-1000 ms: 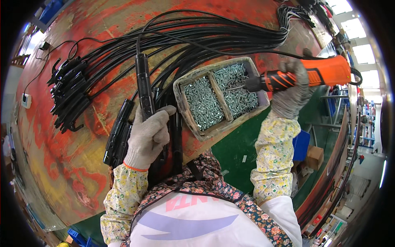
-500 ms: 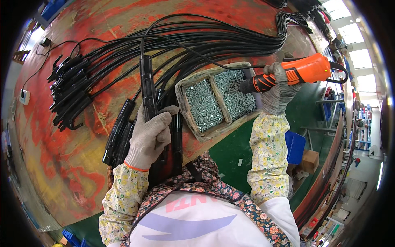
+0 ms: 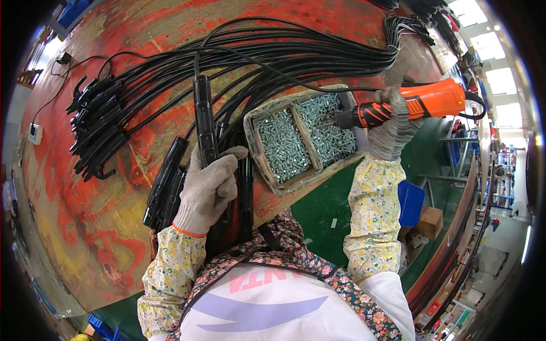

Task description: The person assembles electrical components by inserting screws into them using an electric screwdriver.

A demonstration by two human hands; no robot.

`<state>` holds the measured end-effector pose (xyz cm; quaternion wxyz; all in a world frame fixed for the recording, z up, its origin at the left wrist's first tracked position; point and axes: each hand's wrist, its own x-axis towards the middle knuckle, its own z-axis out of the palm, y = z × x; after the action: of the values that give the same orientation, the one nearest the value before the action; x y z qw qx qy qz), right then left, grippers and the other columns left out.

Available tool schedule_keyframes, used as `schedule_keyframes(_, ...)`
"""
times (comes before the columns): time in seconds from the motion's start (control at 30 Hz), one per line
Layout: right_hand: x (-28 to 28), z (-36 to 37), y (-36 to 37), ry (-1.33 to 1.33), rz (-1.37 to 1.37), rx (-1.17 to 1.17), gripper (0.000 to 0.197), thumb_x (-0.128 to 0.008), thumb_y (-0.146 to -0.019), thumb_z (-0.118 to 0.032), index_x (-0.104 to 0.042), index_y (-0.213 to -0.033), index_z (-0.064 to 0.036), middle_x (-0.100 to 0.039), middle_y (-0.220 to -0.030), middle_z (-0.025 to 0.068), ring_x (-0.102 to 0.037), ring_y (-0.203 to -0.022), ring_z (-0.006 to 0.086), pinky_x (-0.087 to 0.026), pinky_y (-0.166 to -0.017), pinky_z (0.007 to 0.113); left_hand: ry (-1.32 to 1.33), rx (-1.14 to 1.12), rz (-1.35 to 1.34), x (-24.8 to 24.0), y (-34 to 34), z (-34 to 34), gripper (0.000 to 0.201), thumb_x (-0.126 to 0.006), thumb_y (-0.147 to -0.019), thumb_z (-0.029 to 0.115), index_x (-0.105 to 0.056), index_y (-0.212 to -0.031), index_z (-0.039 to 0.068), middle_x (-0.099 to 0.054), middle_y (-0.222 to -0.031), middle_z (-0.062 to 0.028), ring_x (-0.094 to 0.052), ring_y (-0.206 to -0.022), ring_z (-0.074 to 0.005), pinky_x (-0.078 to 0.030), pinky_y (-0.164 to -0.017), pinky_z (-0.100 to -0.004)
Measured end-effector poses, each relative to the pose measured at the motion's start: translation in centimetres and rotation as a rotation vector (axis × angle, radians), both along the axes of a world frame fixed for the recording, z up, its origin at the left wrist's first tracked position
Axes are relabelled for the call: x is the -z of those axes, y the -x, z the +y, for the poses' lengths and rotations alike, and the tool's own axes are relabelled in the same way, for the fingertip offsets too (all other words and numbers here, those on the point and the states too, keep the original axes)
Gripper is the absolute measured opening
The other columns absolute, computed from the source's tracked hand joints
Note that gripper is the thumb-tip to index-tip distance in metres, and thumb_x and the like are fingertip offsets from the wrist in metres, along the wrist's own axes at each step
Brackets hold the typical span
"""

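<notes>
My left hand (image 3: 207, 184), in a pale knitted glove, is closed round the lower end of a black cylindrical cable housing (image 3: 203, 111) that points away from me. My right hand (image 3: 393, 128), in a grey glove, grips an orange and black electric screwdriver (image 3: 435, 99), its nose pointing left. The screwdriver's bit reaches over the right compartment of a worn, two-part box (image 3: 276, 184). Small silvery screws (image 3: 282, 145) fill both compartments. Whether the bit touches any screw I cannot tell. More black housings (image 3: 165, 182) lie beside and below my left hand.
A bundle of black cables (image 3: 318, 59) curves across the red, worn tabletop (image 3: 102, 227), ending in a heap of black housings (image 3: 99, 128) at the left. Below the table's right edge are a blue bin (image 3: 409, 203) and a cardboard box (image 3: 429, 221).
My right hand and the electric screwdriver have shifted slightly right and down. The screw box sits a touch further right in the picture. My left hand keeps its hold on the cable housing.
</notes>
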<state>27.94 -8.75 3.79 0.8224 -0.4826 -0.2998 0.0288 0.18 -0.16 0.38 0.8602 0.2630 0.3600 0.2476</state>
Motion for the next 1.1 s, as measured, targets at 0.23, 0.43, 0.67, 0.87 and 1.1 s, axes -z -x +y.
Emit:
schedule_keyframes(0.23,-2.1,-0.8,-1.5,-0.187,0.313,-0.178,0.033,-0.066,-0.078,-0.003,-0.050,-0.107,0.0000,-0.054,-0.076,0.0066,-0.055,-0.068,0.0162,-0.050,-0.063,0.030,0.033,-0.023,-0.060,0.6,0.7,0.1,0.052,-0.052,-0.083,-0.006,-0.028,-0.128,0.005,-0.059,-0.106,-0.0186,-0.041,-0.044,-0.0043,-0.032,-0.036,-0.0178)
schedule_keyframes(0.43,-2.9,1.9,1.3,-0.251,0.502,-0.445,0.023,-0.062,-0.083,-0.007,-0.049,-0.102,-0.0044,-0.052,-0.073,0.0043,-0.053,-0.067,0.0166,-0.049,-0.064,0.029,0.069,0.066,-0.056,0.3,0.7,0.6,0.041,-0.058,-0.083,0.000,-0.037,-0.118,-0.001,-0.047,-0.063,0.0003,-0.038,-0.041,-0.0039,-0.028,-0.034,-0.0192)
schedule_keyframes(0.67,-2.0,6.2,6.8,-0.241,0.450,-0.470,0.036,-0.063,-0.081,-0.002,-0.048,-0.114,-0.0004,-0.052,-0.075,0.0037,-0.054,-0.071,0.0132,-0.048,-0.063,0.029,0.065,0.047,0.024,0.3,0.3,0.5,0.031,-0.060,-0.084,0.003,-0.046,-0.111,-0.003,-0.040,-0.055,0.0051,-0.034,-0.040,-0.0025,-0.024,-0.036,-0.0193)
schedule_keyframes(0.87,-1.9,7.3,9.3,-0.214,0.375,-0.501,0.043,-0.064,-0.079,-0.001,-0.047,-0.117,0.0013,-0.052,-0.075,0.0039,-0.053,-0.069,0.0126,-0.048,-0.063,0.030,0.068,0.015,0.057,0.2,0.4,0.6,0.044,-0.063,-0.082,0.003,-0.039,-0.119,0.001,-0.043,-0.058,0.0037,-0.036,-0.041,-0.0028,-0.027,-0.035,-0.0194)
schedule_keyframes(1.1,-1.7,7.6,10.3,-0.198,0.344,-0.473,0.045,-0.065,-0.078,-0.002,-0.046,-0.119,0.0013,-0.052,-0.074,0.0050,-0.053,-0.068,0.0132,-0.048,-0.063,0.031,0.098,0.005,0.012,0.4,0.7,0.7,0.049,-0.063,-0.081,0.000,-0.035,-0.122,0.002,-0.054,-0.070,-0.0014,-0.038,-0.043,-0.0028,-0.030,-0.035,-0.0190)
